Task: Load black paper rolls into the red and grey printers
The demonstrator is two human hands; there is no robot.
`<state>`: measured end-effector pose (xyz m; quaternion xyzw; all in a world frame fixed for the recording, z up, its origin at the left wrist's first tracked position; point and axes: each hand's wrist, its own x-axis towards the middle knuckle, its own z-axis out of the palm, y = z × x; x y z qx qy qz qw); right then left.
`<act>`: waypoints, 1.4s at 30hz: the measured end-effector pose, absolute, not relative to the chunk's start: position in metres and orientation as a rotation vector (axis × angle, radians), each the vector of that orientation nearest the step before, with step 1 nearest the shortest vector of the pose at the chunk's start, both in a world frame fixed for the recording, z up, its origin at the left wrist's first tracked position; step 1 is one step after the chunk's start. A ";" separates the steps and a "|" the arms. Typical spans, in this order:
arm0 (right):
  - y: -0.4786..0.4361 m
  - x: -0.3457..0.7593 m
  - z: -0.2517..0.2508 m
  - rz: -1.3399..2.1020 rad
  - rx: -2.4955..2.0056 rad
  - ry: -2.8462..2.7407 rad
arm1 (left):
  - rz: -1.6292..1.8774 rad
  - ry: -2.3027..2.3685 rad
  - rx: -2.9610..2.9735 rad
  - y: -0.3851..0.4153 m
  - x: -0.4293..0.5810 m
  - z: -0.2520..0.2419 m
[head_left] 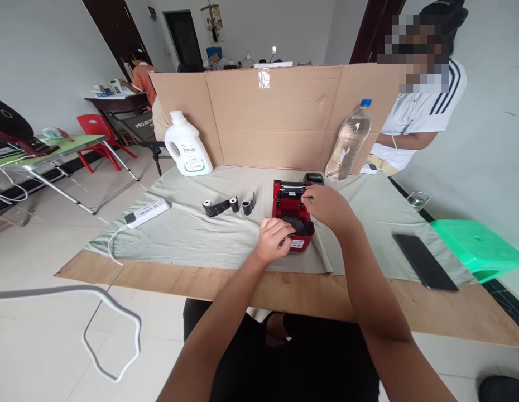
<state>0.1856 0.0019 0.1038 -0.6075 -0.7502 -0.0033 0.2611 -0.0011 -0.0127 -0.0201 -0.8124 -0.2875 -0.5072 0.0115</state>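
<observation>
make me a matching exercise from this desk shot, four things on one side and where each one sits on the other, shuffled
Things:
1. red printer
2. white jug
3. clear bottle
4. black phone

Places:
A. far right of the cloth, lying flat
B. back left, by the cardboard screen
C. middle of the cloth, under both hands
D. back right, against the cardboard screen

Pairs: 1-C, 2-B, 3-D, 4-A

The left hand rests at the printer's front; the right hand reaches over its top.

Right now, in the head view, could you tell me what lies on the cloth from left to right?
Power strip → black paper strip with rolls → red printer, both hands on it → black phone.
</observation>
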 end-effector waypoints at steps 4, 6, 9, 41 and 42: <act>-0.003 0.173 0.121 -0.111 -1.724 -1.995 | -1.552 -0.943 -2.539 -0.013 -0.002 -0.020; -0.007 0.166 0.124 -0.123 -1.705 -2.019 | -1.557 -0.928 -2.526 -0.013 -0.002 -0.019; -0.005 0.157 0.118 0.008 -1.693 -2.185 | -1.566 -0.886 -2.524 -0.014 -0.001 -0.020; 0.009 0.153 0.108 0.743 -1.057 -2.335 | -2.828 -1.310 -2.202 0.006 -0.017 -0.012; 0.010 0.152 0.106 0.798 -1.092 -2.277 | -2.825 -1.294 -2.174 0.006 -0.018 -0.011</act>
